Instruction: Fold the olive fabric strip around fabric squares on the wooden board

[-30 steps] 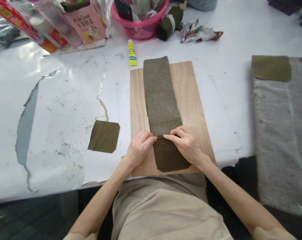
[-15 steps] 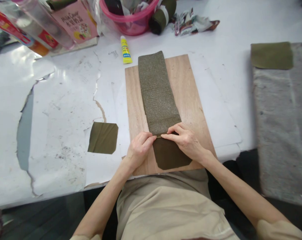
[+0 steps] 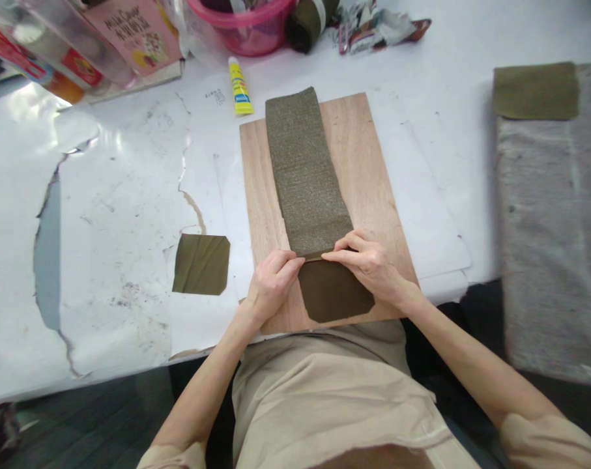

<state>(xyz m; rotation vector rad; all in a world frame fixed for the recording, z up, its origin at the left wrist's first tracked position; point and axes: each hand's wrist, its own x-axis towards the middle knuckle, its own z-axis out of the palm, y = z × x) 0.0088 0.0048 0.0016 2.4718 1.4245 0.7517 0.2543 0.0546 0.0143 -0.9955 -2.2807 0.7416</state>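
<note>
The left hand (image 3: 274, 283) and right hand (image 3: 371, 266) each have a nearly closed grip, thumb and fingertips holding opposite ends of the narrow band at the near edge of the cloth strip (image 3: 302, 169). The strip lies lengthwise on a wooden board (image 3: 363, 163); a darker cloth piece (image 3: 337, 293) extends from the band toward the person, though whether the two are joined I cannot tell.

The likeliest trouble is a crooked or puckered band, if one hand pulls harder than the other. Loosening either grip could let the edge spring open, and a forearm brushing the darker piece might drag it askew. The board sits at the desk's front edge, so leaning on it could shift everything.

The desk (image 3: 129, 195) has a white paper covering, smudged and torn on the left, grey showing through the long rip. A loose cloth square (image 3: 202, 264) lies left of the board and a yellow tube (image 3: 240, 86) just beyond it. Farther back are bottles (image 3: 75, 39), a pink packet (image 3: 136, 32), a pink basin (image 3: 246, 29), a cloth roll (image 3: 311, 23) and a crumpled wrapper (image 3: 388, 29). At the right, a grey slab (image 3: 539, 215) bears a green cloth piece (image 3: 537, 91); the floor (image 3: 109, 417) below is dark.
</note>
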